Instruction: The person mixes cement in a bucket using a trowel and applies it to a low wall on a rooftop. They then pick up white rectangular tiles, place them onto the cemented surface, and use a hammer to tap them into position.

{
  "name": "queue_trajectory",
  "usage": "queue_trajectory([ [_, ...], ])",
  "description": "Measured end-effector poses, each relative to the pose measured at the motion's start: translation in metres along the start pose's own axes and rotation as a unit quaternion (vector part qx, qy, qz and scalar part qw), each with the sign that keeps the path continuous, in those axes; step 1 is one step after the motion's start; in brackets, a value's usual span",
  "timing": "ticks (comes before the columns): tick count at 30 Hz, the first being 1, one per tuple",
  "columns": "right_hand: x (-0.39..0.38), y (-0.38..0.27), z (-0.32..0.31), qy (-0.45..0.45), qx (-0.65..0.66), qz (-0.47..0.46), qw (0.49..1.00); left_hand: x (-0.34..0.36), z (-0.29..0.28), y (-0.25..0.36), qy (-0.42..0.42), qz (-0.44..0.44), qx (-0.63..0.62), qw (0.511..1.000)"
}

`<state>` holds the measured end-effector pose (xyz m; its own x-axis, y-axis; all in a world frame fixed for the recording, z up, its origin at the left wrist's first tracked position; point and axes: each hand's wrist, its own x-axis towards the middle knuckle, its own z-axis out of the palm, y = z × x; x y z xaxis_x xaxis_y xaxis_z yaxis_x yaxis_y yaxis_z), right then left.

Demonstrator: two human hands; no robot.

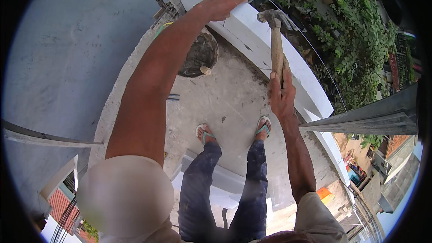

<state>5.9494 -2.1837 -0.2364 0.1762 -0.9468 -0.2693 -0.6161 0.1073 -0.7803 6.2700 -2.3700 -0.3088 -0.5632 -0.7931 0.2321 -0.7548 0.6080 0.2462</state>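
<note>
My right hand (282, 91) is wrapped round the wooden handle of a claw hammer (276, 45), held upright in the picture with its metal head at the top. The hammer head overlaps the white parapet (252, 31) in view; whether it touches cannot be told. Across the top of that parapet lies my left hand (222, 3), its fingers bent over the outer edge. What those fingers grip besides the edge, if anything, is hidden.
A round bucket (211, 47) of dark wet mix, with a wooden handle (205, 70) sticking out, stands on the concrete floor (225, 94). Grey posts (364, 116) rise at both sides. Beyond the parapet are a thin wire and leafy branches (360, 40), far below.
</note>
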Motion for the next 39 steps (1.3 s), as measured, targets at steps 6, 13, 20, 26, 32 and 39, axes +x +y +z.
queue_trajectory([
  [6, -0.018, -0.005, -0.011, 0.020, 0.034, 0.014, 0.999, 0.000, -0.001, 0.002, -0.025, -0.018, 0.008, 0.999],
  [13, -0.034, 0.001, -0.032, 0.054, 0.043, -0.018, 0.997, 0.005, -0.005, 0.010, -0.033, -0.025, 0.013, 0.999],
  [20, -0.054, 0.013, -0.044, 0.031, 0.004, 0.041, 0.999, -0.002, -0.006, 0.007, -0.052, -0.035, 0.013, 0.998],
  [26, -0.079, 0.029, -0.057, -0.019, 0.033, 0.070, 0.997, -0.002, -0.015, 0.016, -0.117, -0.079, 0.089, 0.986],
  [32, -0.215, 0.028, -0.068, -0.139, 0.246, 0.266, 0.921, 0.027, 0.015, 0.099, -0.076, -0.017, -0.072, 0.994],
  [39, -0.353, 0.056, -0.108, -0.041, 0.435, 0.503, 0.746, 0.073, 0.061, 0.247, -0.146, 0.025, -0.067, 0.987],
])
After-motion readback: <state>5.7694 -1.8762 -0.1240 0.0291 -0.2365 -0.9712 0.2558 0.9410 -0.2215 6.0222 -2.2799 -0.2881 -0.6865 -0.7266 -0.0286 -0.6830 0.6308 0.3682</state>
